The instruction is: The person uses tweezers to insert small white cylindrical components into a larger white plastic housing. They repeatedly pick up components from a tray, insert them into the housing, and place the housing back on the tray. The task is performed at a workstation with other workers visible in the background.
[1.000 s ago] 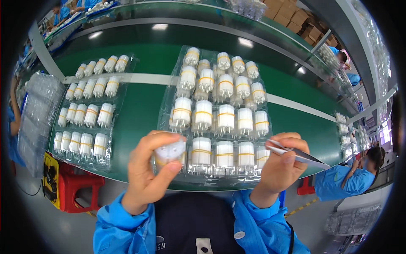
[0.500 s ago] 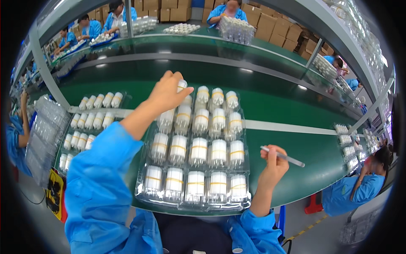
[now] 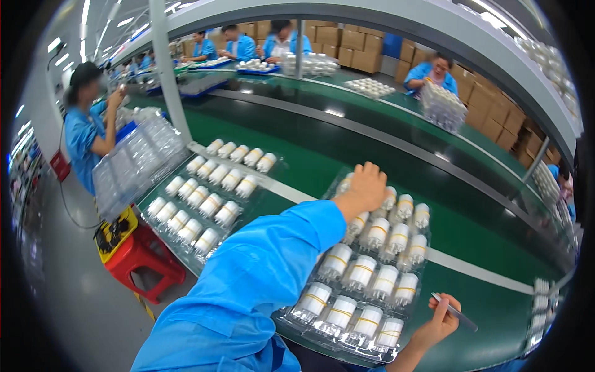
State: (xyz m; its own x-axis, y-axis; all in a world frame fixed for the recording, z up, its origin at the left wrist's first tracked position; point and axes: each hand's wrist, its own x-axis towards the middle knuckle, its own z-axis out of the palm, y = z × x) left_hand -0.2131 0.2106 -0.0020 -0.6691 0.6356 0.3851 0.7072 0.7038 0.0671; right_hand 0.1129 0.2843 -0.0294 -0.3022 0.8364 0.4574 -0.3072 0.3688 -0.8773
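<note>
A clear plastic tray lies in front of me with rows of white cylinders, each with a yellow band round it and a clear lower part with pins. My left hand is closed over its far row, fingers curled down around a white cylinder that the hand mostly hides. Beside the near right edge of the tray, my right hand grips a slim grey tweezer-like tool between thumb and fingers. The tool's pointed end sticks out past the thumb.
Another filled tray sits to the left on the green worktop. Beyond it are stacked clear trays and a co-worker. A red stool stands below. A grey frame post rises at the left; more people work across the line.
My view has swung left, so the tray appears farther right and tilted. My left hand has come down closer over the far row. My right hand still holds the tool.
</note>
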